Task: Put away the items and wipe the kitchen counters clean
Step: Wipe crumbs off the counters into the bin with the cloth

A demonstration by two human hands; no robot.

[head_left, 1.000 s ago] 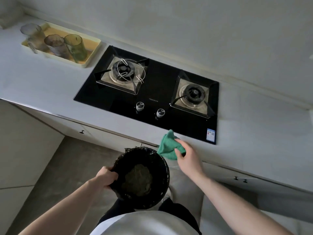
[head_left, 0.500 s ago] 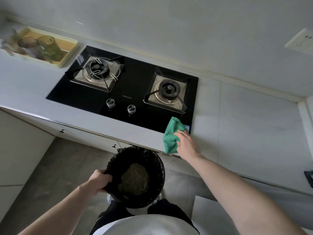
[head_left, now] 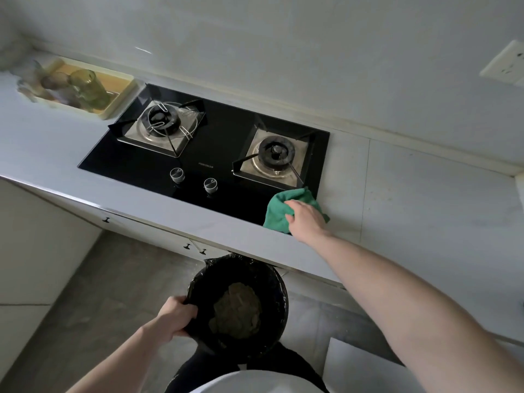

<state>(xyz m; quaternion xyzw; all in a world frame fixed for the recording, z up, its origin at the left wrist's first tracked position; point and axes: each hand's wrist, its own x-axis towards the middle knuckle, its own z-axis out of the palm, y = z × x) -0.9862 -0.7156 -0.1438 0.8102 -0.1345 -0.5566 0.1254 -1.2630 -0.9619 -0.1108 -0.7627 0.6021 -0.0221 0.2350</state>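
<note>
A green cloth [head_left: 279, 209] lies bunched over the front right corner of the black gas hob [head_left: 226, 154] and the white counter [head_left: 411, 199]. My right hand [head_left: 304, 218] lies on top of the cloth and presses it down. Below the counter edge I hold a bin lined with a black bag [head_left: 241, 304]; my left hand [head_left: 175, 316] grips its left rim. Brownish rubbish lies in the bottom of the bin.
A pale yellow tray [head_left: 116, 100] with three tinted glasses [head_left: 88, 87] stands at the far left of the counter. Two knobs [head_left: 177, 175] sit at the hob's front. A wall socket [head_left: 507, 63] is at upper right. Drawer handles [head_left: 187, 246] line the cabinet front.
My right hand has slid the green cloth from the counter's front edge up onto the hob's right front corner. The bin stays in my left hand, and my view has shifted right.
</note>
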